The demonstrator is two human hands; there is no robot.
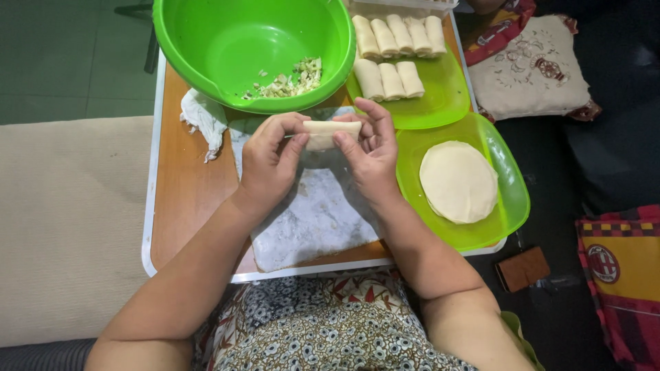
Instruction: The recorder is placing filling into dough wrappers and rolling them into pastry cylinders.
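Pale, soft dough forms the rolled spring roll point(331, 133) held above the floured surface point(313, 220), the left hand point(269, 161) and right hand point(371, 154) closing their fingers point(292, 152) on its ends, where this light, tearable wrapper seems best gripped gently.

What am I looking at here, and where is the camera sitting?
The camera is worn on a person's head and looks down at their own two bare hands; there is no machine. The left hand and right hand together hold a small pale rolled dough wrap above a floured white sheet on a low wooden table. Beyond sits a big green plastic bowl with some chopped vegetable filling. One flat green plastic tray carries finished rolls; another green tray holds round flat wrappers.
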